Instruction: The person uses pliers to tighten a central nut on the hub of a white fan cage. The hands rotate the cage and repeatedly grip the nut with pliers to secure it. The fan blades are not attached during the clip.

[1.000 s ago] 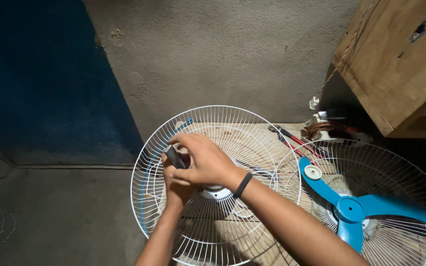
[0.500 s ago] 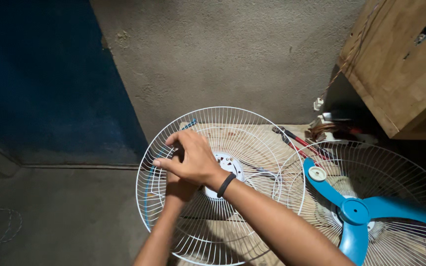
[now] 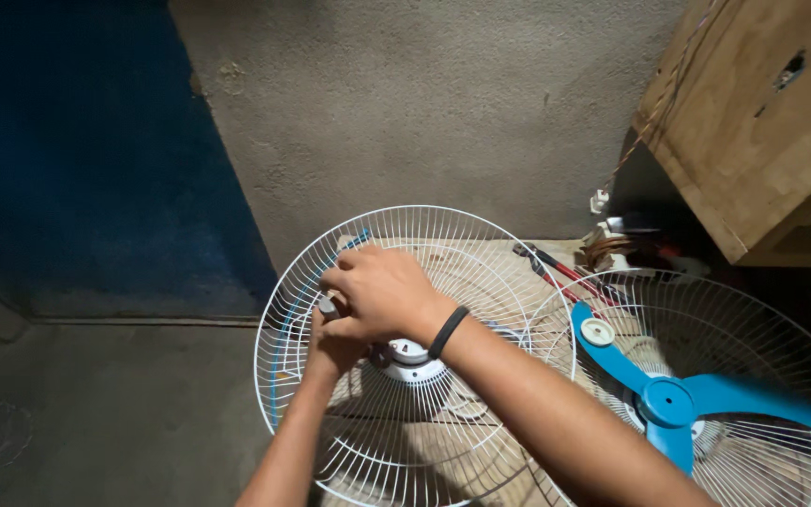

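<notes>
A round white wire fan guard [image 3: 481, 235] stands tilted in front of me, with a white hub [image 3: 410, 359] at its middle. My right hand [image 3: 382, 291], a black band on its wrist, lies over the guard's left part and is closed around a small dark object [image 3: 328, 306]. Beneath it, my left hand [image 3: 335, 349] grips the same spot from below, mostly covered by the right hand. What the dark object is cannot be made out.
To the right lies a second white guard [image 3: 753, 310] with a blue fan blade [image 3: 678, 399] in it. Red-handled pliers [image 3: 556, 272] and small parts lie behind, near a wooden cabinet [image 3: 753, 122]. A rough grey wall and a blue panel [image 3: 86, 150] stand behind.
My hands have stayed on the same spot of the guard; the right hand has closed further over the dark object, hiding most of it. The view has shifted slightly.
</notes>
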